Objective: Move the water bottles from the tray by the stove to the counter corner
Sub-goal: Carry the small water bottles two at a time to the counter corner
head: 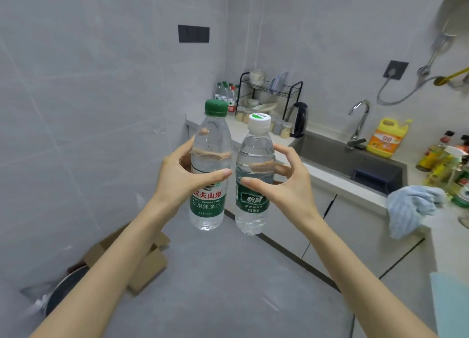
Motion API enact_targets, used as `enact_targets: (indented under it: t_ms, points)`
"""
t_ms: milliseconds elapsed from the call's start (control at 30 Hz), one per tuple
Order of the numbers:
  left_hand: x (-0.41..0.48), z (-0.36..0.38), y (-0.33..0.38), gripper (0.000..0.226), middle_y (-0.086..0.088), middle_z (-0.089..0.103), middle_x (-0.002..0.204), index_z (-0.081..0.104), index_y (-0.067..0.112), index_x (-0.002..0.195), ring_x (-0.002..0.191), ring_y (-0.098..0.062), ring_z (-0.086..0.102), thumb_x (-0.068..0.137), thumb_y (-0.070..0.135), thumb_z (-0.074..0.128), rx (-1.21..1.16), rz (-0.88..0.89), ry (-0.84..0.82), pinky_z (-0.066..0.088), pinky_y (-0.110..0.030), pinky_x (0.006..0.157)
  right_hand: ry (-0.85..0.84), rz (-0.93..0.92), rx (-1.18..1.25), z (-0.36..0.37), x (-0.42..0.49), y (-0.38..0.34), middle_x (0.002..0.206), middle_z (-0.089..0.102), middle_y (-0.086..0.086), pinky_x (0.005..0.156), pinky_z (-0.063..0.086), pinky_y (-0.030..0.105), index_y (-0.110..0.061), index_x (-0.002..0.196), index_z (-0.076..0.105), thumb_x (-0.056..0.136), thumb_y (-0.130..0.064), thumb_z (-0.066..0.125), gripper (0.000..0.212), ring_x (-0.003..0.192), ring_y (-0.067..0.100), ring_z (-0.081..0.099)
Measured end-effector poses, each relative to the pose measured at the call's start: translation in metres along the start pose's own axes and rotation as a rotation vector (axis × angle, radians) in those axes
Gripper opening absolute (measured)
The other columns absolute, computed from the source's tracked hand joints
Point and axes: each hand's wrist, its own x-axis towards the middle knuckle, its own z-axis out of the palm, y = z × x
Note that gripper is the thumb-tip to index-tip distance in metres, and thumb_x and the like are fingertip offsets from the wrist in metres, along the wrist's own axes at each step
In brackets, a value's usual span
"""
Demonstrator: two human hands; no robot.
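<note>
My left hand [182, 177] curls round the green-capped water bottle [208, 200], my right hand [285, 188] round the white-capped water bottle [254, 144], both upright in mid-air above the floor [228, 287]; I'd carry them level, not knocking together, to the far counter corner [229, 121] beside the other bottles [225, 94] standing there.

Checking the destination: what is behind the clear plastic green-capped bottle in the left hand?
Past the green-capped bottle, clear bottles with green and red caps stand in the counter corner beside a black wire dish rack. Its cap hides some bases.
</note>
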Motion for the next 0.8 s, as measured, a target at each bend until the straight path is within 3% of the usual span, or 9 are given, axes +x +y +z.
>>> enact_targets:
  t_ms: [133,333,567,800]
  points:
    - [0.064,-0.007,-0.036,0.079,0.018,0.074,0.094,0.058,0.017,0.131,0.089,0.000,0.070,0.057,0.020,0.085,0.013,-0.017,0.010,0.054,-0.013,0.068,0.002,0.013,0.036,0.026,0.064,0.033,0.108,0.072,-0.008,0.081,0.060,0.036,-0.031,0.125,0.052,0.062,-0.025,0.091,0.075,0.102,0.009,0.069]
    - [0.169,-0.020,-0.080,0.059,0.020,0.074,0.085,0.065,0.028,0.112,0.083,0.001,0.070,0.061,0.008,0.086,0.026,-0.026,-0.006,0.051,-0.010,0.065,0.011,0.042,0.059,0.063,0.164,0.072,0.092,0.073,-0.023,0.069,0.052,0.010,-0.036,0.117,0.052,0.062,-0.015,0.090,0.069,0.094,-0.002,0.069]
    - [0.288,-0.034,-0.120,0.064,0.015,0.075,0.091,0.065,0.021,0.118,0.085,-0.003,0.071,0.060,0.011,0.088,0.026,-0.046,-0.027,0.052,-0.013,0.067,0.035,0.060,0.063,0.099,0.273,0.109,0.091,0.069,-0.035,0.076,0.056,0.016,-0.030,0.120,0.051,0.064,-0.012,0.089,0.070,0.093,-0.003,0.069]
    - [0.395,-0.037,-0.169,0.064,0.013,0.076,0.092,0.065,0.026,0.117,0.085,-0.003,0.071,0.060,0.009,0.088,0.005,-0.089,-0.033,0.053,-0.014,0.068,0.072,0.100,0.079,0.129,0.373,0.162,0.095,0.074,-0.018,0.076,0.058,0.022,-0.024,0.123,0.053,0.062,-0.013,0.090,0.072,0.094,0.004,0.070]
